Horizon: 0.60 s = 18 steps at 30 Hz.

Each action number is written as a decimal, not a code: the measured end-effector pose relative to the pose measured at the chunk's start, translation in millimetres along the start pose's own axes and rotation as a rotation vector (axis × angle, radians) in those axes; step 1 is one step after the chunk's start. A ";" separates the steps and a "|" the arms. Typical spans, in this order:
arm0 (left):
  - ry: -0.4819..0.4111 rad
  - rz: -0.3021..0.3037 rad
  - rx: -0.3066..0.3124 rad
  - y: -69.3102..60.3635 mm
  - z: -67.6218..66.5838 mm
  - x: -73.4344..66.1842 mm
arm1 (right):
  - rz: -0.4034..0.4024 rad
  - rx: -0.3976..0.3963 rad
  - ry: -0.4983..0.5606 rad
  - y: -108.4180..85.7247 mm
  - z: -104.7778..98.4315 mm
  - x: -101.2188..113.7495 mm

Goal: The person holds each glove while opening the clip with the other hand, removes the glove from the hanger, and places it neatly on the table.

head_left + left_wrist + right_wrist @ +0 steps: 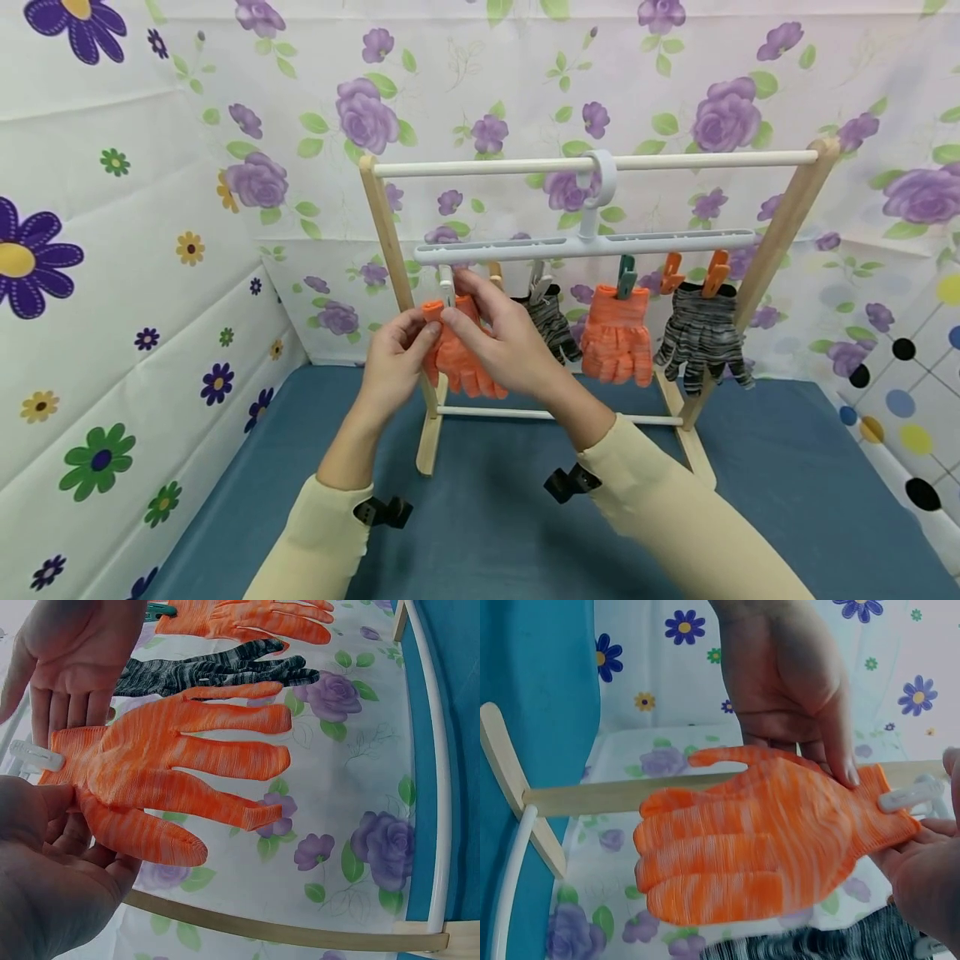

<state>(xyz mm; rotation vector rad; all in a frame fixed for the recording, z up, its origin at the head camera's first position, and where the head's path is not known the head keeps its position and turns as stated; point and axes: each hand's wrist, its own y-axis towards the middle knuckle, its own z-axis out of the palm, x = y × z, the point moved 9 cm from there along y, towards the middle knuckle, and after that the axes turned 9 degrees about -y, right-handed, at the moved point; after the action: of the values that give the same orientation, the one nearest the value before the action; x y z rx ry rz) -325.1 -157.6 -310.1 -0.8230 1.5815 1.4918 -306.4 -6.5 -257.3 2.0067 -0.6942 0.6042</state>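
Note:
An orange knit glove (467, 358) hangs fingers-down near the left end of a white clip hanger (517, 248). A white clothespin (37, 756) sits over the edge of its cuff. My left hand (397, 354) pinches the side of the cuff between thumb and fingers. On the other side, my right hand (517, 342) has its fingers laid straight behind the cuff. Its thumb stands apart from the clothespin in the left wrist view. The glove hangs with its fingers spread in the left wrist view.
The hanger hooks over the top bar (690, 161) of a wooden rack. Further right hang a dark striped glove (551, 321), another orange glove (617, 333) and another dark striped glove (701, 333), held by clothespins. Floral cloth (480, 75) stands behind; blue cloth (495, 492) lies below.

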 end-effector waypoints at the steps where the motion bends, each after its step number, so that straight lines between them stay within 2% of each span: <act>1: -0.002 -0.001 0.002 -0.6 0.2 0.1 | 0.011 -0.017 0.001 1.6 0.3 -0.4; 7: 0.027 0.007 0.010 -2.0 1.1 -0.6 | 0.063 -0.093 0.091 9.2 0.0 -5.2; 18: -0.001 -0.007 0.028 -4.1 2.9 1.2 | 0.111 -0.102 0.172 14.2 1.8 -9.0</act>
<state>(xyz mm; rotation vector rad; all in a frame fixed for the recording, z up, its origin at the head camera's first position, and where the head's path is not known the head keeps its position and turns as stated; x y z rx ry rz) -321.8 -155.0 -313.1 -0.8110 1.5940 1.4617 -322.3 -12.1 -255.6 1.8074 -0.7201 0.7820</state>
